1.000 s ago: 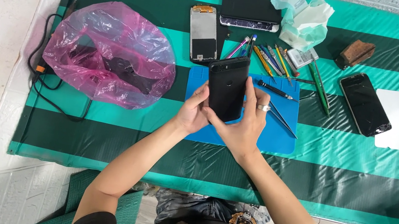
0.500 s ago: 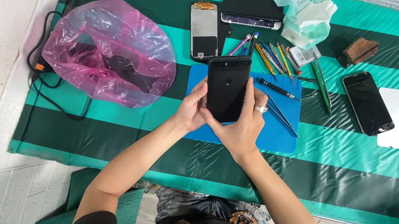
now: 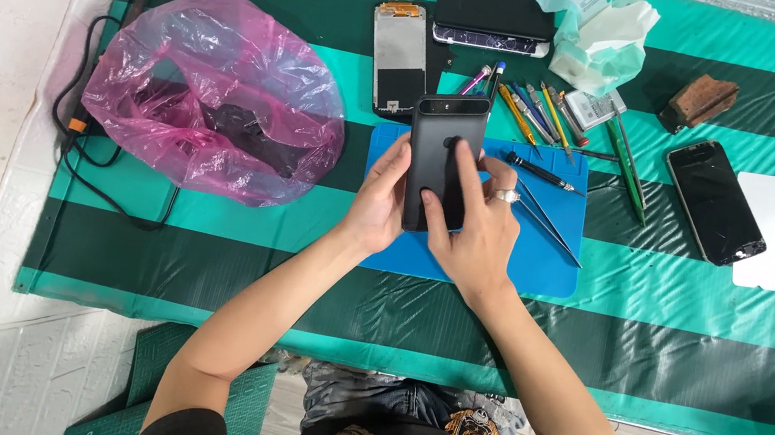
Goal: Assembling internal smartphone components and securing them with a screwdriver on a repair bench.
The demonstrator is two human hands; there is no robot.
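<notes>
Item: black phone (image 3: 443, 160), back side up, held above the blue work mat (image 3: 543, 260). Left hand (image 3: 378, 201) grips its edge to steady it; right hand (image 3: 473, 221) spreads fingers across the back (ring visible), apparently pressing. Screwdrivers (image 3: 534, 112) lie just beyond.

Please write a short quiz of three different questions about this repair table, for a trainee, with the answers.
1. True or false: both hands hold the black phone above the blue mat.
2. Which thing lies to the person's left of the mat? A) a pink plastic bag B) a white cup C) a brown block
3. Fill in: the right hand wears a ___ on one finger.

Key:
1. True; the left hand grips its left edge, and the right hand's fingers lie across its back.
2. A, the pink plastic bag.
3. ring.
</notes>
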